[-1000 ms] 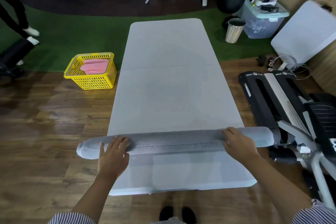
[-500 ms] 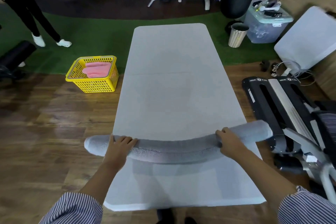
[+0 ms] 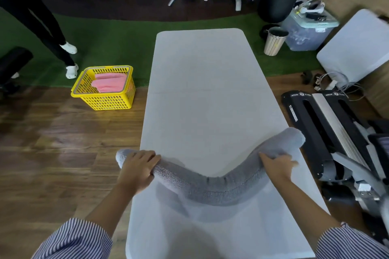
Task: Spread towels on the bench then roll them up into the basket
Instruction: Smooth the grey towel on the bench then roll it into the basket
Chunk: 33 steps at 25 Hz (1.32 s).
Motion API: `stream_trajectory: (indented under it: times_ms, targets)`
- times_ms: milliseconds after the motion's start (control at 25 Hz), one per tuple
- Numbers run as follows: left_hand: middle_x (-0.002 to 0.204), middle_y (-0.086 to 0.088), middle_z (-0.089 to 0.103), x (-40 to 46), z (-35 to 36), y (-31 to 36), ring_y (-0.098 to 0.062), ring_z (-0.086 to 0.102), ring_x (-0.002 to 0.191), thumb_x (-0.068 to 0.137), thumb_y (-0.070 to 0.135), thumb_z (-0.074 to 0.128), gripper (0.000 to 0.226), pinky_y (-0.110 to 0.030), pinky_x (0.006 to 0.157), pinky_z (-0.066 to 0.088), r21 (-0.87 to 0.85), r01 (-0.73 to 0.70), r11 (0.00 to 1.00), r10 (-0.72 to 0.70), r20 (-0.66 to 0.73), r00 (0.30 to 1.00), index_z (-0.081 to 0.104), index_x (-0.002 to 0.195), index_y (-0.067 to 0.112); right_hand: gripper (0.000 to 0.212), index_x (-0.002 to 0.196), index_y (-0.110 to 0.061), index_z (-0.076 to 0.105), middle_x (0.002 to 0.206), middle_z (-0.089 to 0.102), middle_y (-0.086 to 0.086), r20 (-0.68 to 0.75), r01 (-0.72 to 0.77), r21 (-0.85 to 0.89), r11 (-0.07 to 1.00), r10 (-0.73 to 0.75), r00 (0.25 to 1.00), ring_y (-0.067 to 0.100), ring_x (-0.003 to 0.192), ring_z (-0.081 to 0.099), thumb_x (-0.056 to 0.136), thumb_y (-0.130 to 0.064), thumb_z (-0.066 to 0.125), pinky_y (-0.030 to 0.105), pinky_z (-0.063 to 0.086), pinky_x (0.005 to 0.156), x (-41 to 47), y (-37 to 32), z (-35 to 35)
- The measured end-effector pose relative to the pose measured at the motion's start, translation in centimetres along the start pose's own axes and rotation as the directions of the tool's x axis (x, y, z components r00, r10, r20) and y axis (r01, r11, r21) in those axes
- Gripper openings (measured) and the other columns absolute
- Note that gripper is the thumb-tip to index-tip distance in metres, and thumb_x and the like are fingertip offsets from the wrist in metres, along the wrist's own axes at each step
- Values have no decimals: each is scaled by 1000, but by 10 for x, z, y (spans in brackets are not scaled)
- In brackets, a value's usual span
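Observation:
A long grey towel roll [image 3: 212,187] hangs above the near end of the pale grey bench [image 3: 202,90], sagging in the middle with both ends raised. My left hand [image 3: 137,167] grips it near its left end, fingers curled over the top. My right hand [image 3: 276,167] grips it near the right end. The yellow basket [image 3: 105,101] stands on the floor left of the bench and holds rolled pink towels [image 3: 110,83].
A person in black stands at the far left, by the basket. Black exercise machines [image 3: 328,132] crowd the bench's right side. A slatted bin [image 3: 273,41], a clear storage box [image 3: 307,29] and a white panel [image 3: 355,52] sit at the back right.
The roll lay straight across the bench a second ago. Both hands have since closed round it and lifted its ends, so its middle now droops. The person at left has stepped closer.

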<state>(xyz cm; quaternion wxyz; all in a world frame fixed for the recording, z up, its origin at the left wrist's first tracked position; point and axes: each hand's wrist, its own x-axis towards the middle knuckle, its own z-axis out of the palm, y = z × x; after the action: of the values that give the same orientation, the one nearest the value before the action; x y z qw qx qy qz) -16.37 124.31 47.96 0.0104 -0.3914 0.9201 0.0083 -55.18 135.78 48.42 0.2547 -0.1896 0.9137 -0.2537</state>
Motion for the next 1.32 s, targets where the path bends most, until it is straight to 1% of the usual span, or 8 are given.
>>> stream_trajectory:
  times_ms: [80, 200, 440, 600, 800, 920, 1080, 1320]
  targets:
    - [100, 5, 65, -1, 3, 2, -24, 61, 89, 53, 11, 78, 56, -40, 80, 43, -8, -36, 999, 36, -51, 998, 60, 105, 22, 51, 111, 7, 51, 104, 59, 23, 91, -9, 11, 1000, 8, 996, 38, 93, 57, 85, -35, 65, 40, 50, 78, 8, -9, 1]
    - [101, 6, 65, 10, 4, 17, -24, 60, 89, 57, 5, 75, 51, -39, 84, 39, -29, -139, 990, 135, -109, 985, 63, 103, 21, 68, 140, -2, 34, 137, 47, 17, 280, 175, -52, 983, -154, 948, 35, 122, 47, 85, -27, 65, 39, 42, 96, 14, -35, 6]
    - [106, -4, 62, 41, 1, 77, -24, 60, 93, 62, 17, 78, 49, -37, 88, 50, -209, -276, 938, 258, -107, 960, 56, 106, 16, 59, 134, -22, 43, 124, 56, -1, 705, 630, -32, 776, -429, 564, 19, 115, 53, 79, -17, 65, 18, 37, 82, -23, -71, 47]
    - [116, -14, 58, 48, -1, 83, -30, 62, 101, 48, 33, 87, 79, -42, 91, 52, -190, -204, 960, 181, -129, 975, 50, 114, 8, 73, 144, -19, 32, 142, 44, 6, 769, 776, -40, 629, -477, 426, 25, 129, 42, 75, -11, 57, 28, 36, 102, -36, -70, 67]
    - [145, -9, 41, 56, -12, 95, -24, 29, 137, 46, 78, 53, 113, -59, 115, 11, -15, 64, 998, -63, 55, 996, 42, 134, 7, 59, 127, -29, 48, 126, 58, -4, 738, 925, -2, 379, -624, 257, 20, 119, 49, 73, -6, 45, 39, 35, 101, -49, -84, 73]
    - [138, 6, 47, 51, -1, 97, -13, 37, 134, 48, 79, 50, 111, -46, 119, -2, -75, 160, 984, -149, 128, 980, 39, 138, 16, 57, 136, -30, 36, 137, 46, -7, 741, 948, -136, 288, -606, 290, 19, 128, 40, 81, -31, 49, 46, 24, 106, -51, -82, 72]
    - [122, 4, 57, 47, 8, 100, -18, 53, 115, 42, 82, 55, 110, -37, 114, 23, -81, 175, 981, -168, 80, 982, 49, 128, 12, 136, 147, -23, 2, 150, 22, 6, 753, 878, -408, 252, -450, 479, 33, 135, 25, 39, -94, 45, 66, 15, 103, -55, -63, 59]
    - [136, 4, 43, 31, 9, 104, -19, 41, 126, 46, 70, 57, 112, -40, 114, 23, -112, 225, 968, -205, 162, 965, 32, 140, 16, 124, 145, -29, -7, 145, 24, 4, 816, 918, -380, 114, -426, 391, 33, 126, 30, 56, -61, 72, 59, 32, 98, -55, -58, 56]
